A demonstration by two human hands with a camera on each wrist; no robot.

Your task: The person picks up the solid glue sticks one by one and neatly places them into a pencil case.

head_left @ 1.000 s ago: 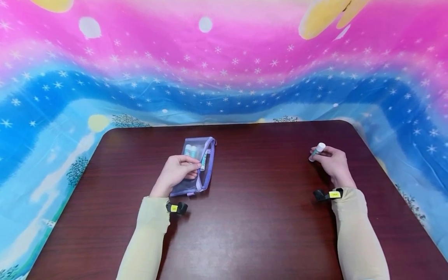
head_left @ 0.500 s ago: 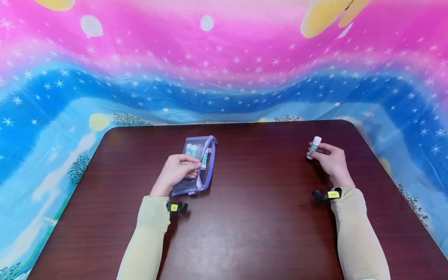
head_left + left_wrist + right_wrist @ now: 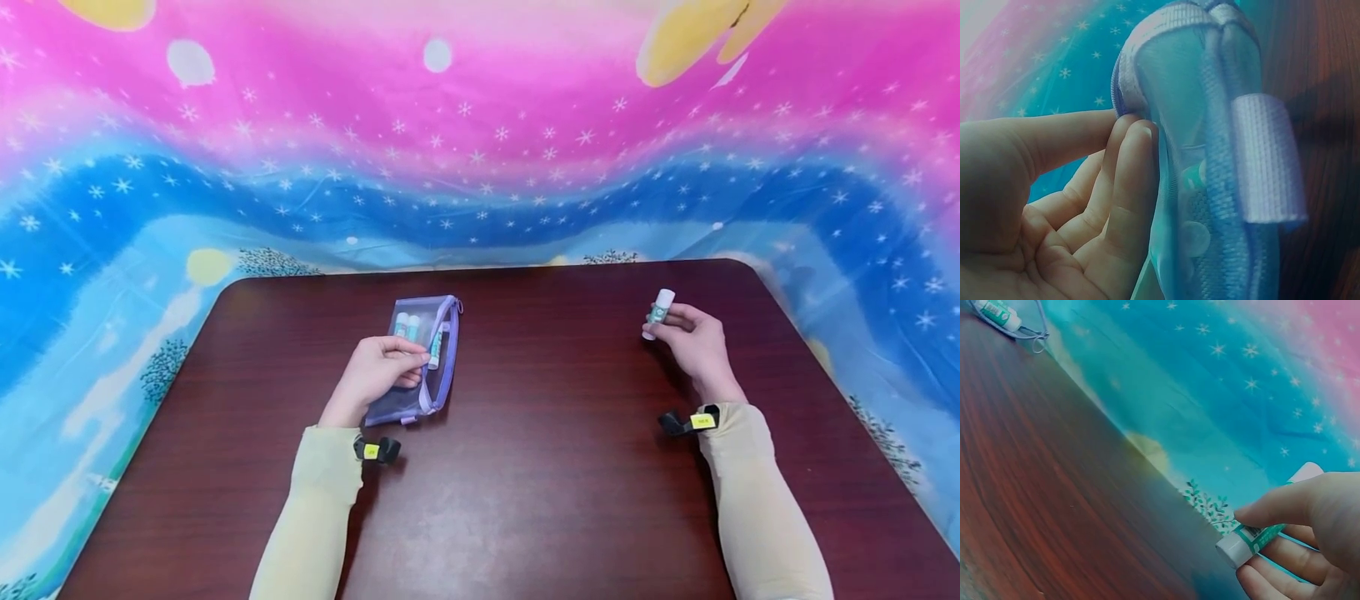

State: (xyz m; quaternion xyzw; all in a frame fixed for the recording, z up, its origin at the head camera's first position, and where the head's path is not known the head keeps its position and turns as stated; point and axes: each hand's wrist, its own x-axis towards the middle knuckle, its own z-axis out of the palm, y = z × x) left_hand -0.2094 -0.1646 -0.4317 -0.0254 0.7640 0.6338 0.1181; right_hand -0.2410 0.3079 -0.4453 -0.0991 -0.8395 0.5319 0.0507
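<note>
A purple mesh zipper pouch lies left of the table's middle, its zipped side gaping open toward the right. My left hand pinches the edge of that opening between thumb and fingers; the left wrist view shows the fingertips on the pouch's rim. Several white-and-green glue sticks show through the mesh, one of them near the opening. Over the table's right side, my right hand grips another glue stick between thumb and fingers, tilted with its white cap end up. In the right wrist view this glue stick lies across the fingers.
The dark wooden table extends between and in front of both hands. A patterned pink and blue cloth hangs behind it and along both sides. Each wrist wears a black camera strap.
My right hand has moved a little left with the glue stick, which now stands more upright than a second ago. The left hand keeps its pinch on the pouch, nearly still.
</note>
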